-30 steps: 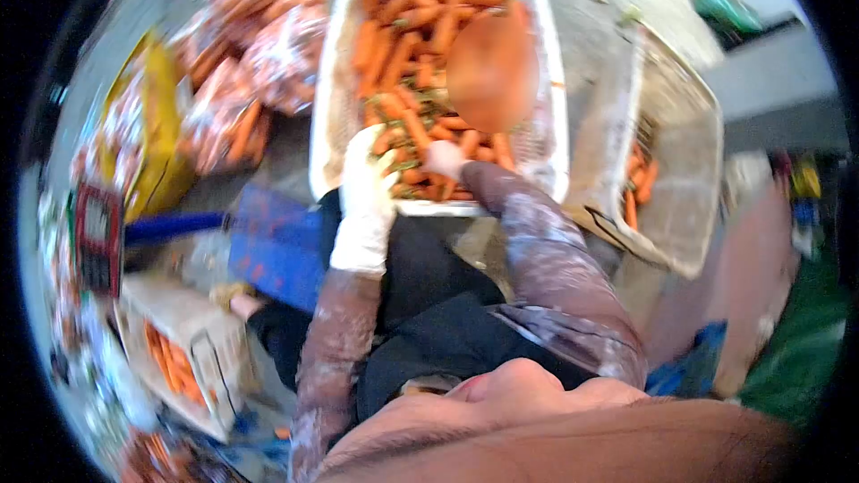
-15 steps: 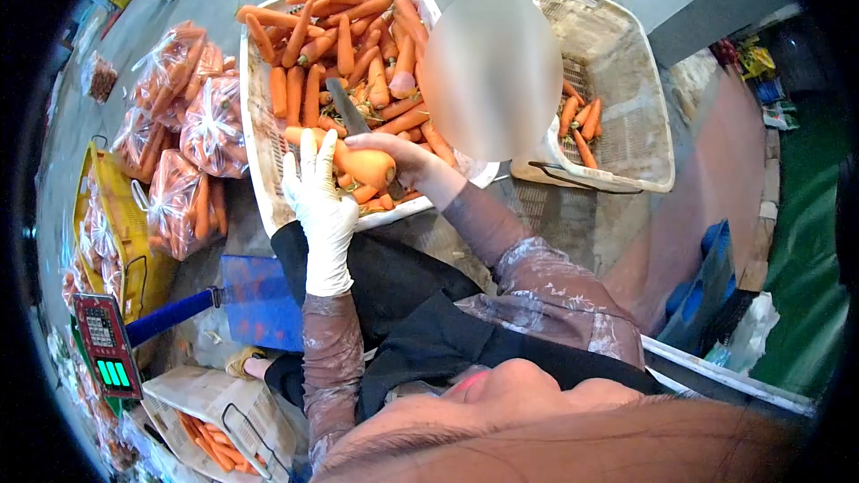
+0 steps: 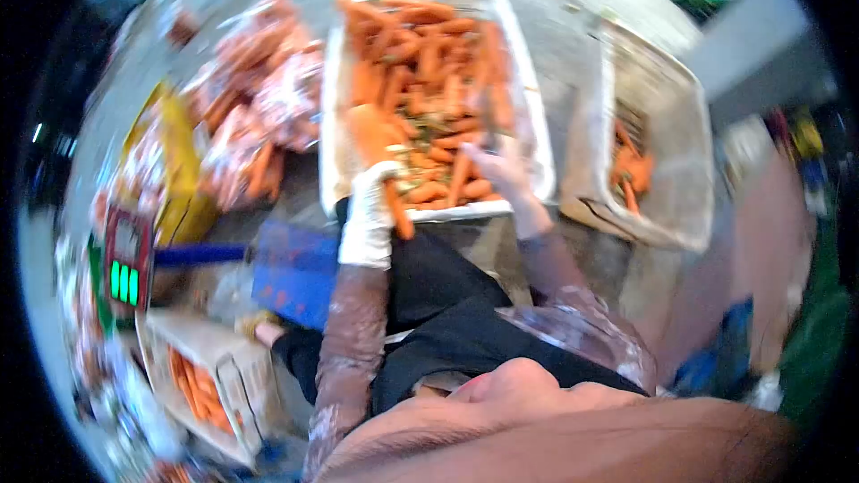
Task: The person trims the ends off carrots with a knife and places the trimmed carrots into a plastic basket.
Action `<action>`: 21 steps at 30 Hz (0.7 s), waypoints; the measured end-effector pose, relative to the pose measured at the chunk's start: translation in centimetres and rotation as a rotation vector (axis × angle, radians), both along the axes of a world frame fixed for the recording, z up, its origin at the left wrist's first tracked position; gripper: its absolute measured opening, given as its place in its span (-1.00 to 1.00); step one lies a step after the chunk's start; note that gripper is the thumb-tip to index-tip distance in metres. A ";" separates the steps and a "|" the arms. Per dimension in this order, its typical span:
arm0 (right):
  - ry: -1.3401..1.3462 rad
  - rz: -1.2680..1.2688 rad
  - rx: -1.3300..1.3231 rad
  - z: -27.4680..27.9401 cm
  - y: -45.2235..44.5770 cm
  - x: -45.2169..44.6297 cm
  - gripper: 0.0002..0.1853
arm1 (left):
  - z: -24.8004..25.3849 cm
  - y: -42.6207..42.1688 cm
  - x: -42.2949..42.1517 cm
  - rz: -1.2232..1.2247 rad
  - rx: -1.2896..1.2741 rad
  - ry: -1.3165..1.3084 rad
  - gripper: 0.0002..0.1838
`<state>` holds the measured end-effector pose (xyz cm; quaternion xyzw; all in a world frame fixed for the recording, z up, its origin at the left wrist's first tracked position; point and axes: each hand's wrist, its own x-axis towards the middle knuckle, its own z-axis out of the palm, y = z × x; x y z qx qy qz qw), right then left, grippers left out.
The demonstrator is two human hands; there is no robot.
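Observation:
My left hand (image 3: 367,201), in a white glove, is closed around a thick carrot (image 3: 370,132) at the near left of the white crate (image 3: 540,139). Another carrot (image 3: 399,211) hangs down beside the glove; whether my fingers hold it too, I cannot tell. My bare right hand (image 3: 503,168) is over the crate's near right part, smeared by motion. It is closed on a knife (image 3: 487,114), whose grey blade points away from me over the carrots. Carrots and green and yellowish trimmings fill the crate.
To the right stands a second crate (image 3: 700,152) with several carrots. Bagged carrots (image 3: 246,80) and a yellow crate (image 3: 183,174) are on the left. A scale display (image 3: 128,259), a blue platform (image 3: 291,273) and another carrot crate (image 3: 242,376) stand near left.
The view has shifted, so the crates appear farther right. My hands have moved apart, and the knife has come away from the carrot in my left hand. The blurred patch has gone.

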<state>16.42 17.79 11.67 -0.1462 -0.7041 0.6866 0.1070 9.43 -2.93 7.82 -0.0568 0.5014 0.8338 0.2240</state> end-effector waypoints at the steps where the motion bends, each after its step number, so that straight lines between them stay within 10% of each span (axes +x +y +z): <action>1: -0.011 0.032 0.302 -2.5 1.5 -0.7 -0.78 | 2.8 -0.3 0.9 -0.071 -0.020 -0.002 -0.76; 6: -0.073 0.097 -0.066 -1.0 5.9 1.9 -0.81 | 4.1 -0.9 1.5 -0.047 -0.045 -0.121 -0.58; 14: -0.732 -0.451 0.978 -6.7 30.0 13.8 -0.75 | 1.0 0.5 1.7 -0.251 -0.140 -0.112 -0.60; 21: -0.693 -0.439 1.032 -7.2 21.9 18.4 -0.68 | 4.1 8.3 5.3 -0.462 -0.232 0.004 -0.53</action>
